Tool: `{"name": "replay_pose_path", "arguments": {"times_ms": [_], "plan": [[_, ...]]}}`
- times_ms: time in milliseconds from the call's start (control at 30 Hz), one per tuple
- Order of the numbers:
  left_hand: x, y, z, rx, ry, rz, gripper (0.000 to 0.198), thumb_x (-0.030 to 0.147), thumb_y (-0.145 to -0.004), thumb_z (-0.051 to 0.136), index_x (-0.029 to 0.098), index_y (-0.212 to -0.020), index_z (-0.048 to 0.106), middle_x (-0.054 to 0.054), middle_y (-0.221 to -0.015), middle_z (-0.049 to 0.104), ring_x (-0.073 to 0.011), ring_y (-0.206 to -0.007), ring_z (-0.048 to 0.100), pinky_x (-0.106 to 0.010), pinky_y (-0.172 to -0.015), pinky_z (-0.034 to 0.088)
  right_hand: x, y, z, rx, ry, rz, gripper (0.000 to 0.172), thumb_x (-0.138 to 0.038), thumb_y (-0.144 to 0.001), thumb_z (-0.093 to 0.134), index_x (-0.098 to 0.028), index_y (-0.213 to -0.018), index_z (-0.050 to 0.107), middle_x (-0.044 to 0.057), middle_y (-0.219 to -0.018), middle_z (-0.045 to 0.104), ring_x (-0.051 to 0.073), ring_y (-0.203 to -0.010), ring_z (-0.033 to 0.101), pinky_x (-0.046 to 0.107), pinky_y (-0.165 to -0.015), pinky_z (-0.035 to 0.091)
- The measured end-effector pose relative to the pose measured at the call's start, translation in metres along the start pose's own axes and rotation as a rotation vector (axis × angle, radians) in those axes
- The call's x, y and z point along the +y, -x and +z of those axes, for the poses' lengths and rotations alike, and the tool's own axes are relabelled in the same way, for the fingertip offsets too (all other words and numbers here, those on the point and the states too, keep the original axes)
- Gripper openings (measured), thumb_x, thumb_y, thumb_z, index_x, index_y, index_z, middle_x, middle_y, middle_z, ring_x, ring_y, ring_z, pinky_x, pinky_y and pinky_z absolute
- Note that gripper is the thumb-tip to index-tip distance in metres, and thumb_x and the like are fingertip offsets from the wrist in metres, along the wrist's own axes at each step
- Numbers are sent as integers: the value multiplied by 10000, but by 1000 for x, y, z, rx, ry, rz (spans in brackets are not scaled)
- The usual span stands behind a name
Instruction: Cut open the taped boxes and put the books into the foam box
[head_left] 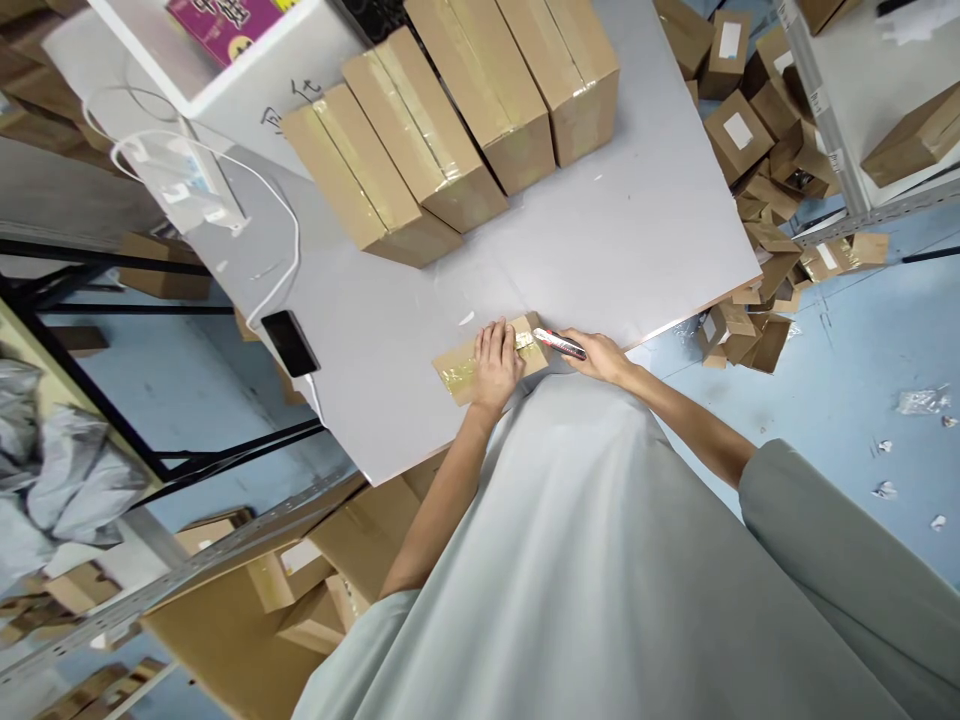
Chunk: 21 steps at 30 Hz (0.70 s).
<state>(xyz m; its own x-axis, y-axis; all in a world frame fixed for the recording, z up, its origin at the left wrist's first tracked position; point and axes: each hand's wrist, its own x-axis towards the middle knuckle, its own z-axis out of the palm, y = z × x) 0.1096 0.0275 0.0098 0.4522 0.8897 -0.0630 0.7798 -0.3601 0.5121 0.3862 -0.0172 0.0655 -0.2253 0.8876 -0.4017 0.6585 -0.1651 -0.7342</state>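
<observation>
A small taped cardboard box (459, 372) lies on the grey table (645, 230) close to its front edge. Across its top rests my left hand (498, 362), fingers stretched flat and pressing on the cardboard. My right hand (598, 356) is wrapped round a box cutter (561, 343) with a red, white and dark handle. The cutter's front end points left and meets the right part of the box, near the tape. Whether the blade is in the cardboard is too small to tell.
Several larger taped boxes (420, 130) stand in a row at the back of the table. A phone (289, 343) on a white cable and a power strip (210, 180) lie at left. Discarded boxes (750, 130) are heaped on the floor at right. A big open carton (225, 640) stands below left.
</observation>
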Motion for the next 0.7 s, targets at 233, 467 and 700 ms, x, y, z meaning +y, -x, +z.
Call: {"name": "replay_pose_path", "arguments": {"times_ms": [233, 467, 700], "plan": [[0, 1, 0, 18, -6, 17, 638, 165, -961, 482, 93, -1589, 569, -242, -1679, 552, -358, -1657, 426, -664, -1400, 257, 0, 29, 3, -33, -15, 22, 589, -283, -1007, 685, -291, -1588, 591, 57, -1375, 810, 304, -1125, 810, 373, -970, 610], [-3, -10, -4, 5, 24, -4, 658, 199, -965, 484, 104, -1613, 548, -230, -1684, 552, -350, -1651, 435, -652, -1396, 273, -2, 40, -13, -273, 141, -123, 434, -246, -984, 711, -306, -1413, 712, 47, -1183, 850, 278, -989, 809, 306, -808, 544], [6, -11, -1, 58, 6, -24, 625, 204, -989, 472, 122, -1601, 567, -218, -1668, 572, -358, -1624, 467, -643, -1374, 309, 18, 42, -14, -67, 31, 149, 380, -399, -912, 786, -282, -1267, 715, -4, -933, 805, 251, -809, 752, 304, -732, 517]]}}
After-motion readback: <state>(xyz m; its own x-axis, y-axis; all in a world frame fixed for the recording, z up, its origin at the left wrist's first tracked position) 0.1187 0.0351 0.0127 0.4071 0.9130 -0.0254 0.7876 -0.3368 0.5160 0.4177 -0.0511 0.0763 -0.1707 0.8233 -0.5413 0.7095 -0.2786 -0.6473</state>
